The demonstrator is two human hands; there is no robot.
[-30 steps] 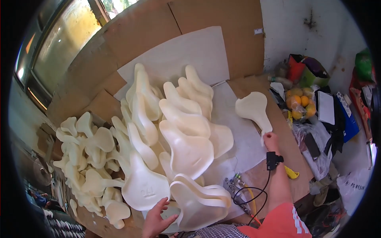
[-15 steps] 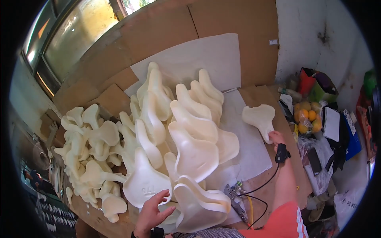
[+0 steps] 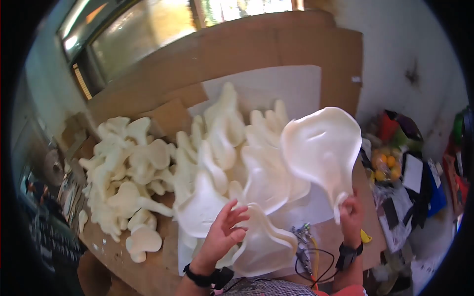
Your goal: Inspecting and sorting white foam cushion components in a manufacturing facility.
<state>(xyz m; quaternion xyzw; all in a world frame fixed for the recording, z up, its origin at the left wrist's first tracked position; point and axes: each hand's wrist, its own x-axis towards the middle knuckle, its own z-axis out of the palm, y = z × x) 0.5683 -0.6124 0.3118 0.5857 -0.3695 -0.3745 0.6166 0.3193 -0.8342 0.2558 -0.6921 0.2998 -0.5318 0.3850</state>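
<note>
My right hand (image 3: 350, 215) grips a cream bicycle saddle pad (image 3: 323, 143) by its narrow nose. The pad is held up off the table with its wide end pointing away from me. My left hand (image 3: 227, 232) hovers with spread fingers, holding nothing, in front of a white saddle pad (image 3: 201, 204) in the stacks. Close to its right, more pads (image 3: 264, 246) are nested together at the near edge. Rows of similar pads (image 3: 269, 180) lean on one another across the middle of the table.
A loose heap of yellowish pads (image 3: 128, 167) lies on the left. A metal air gun (image 3: 303, 246) with a yellow hose rests near my right forearm. Cardboard (image 3: 256, 54) stands behind the table. On the right are a bag of oranges (image 3: 387, 165) and a white notepad (image 3: 412, 172).
My right hand has lifted the saddle pad off the table's right side and brought it nearer. My left hand has shifted slightly right and up. The head view has turned.
</note>
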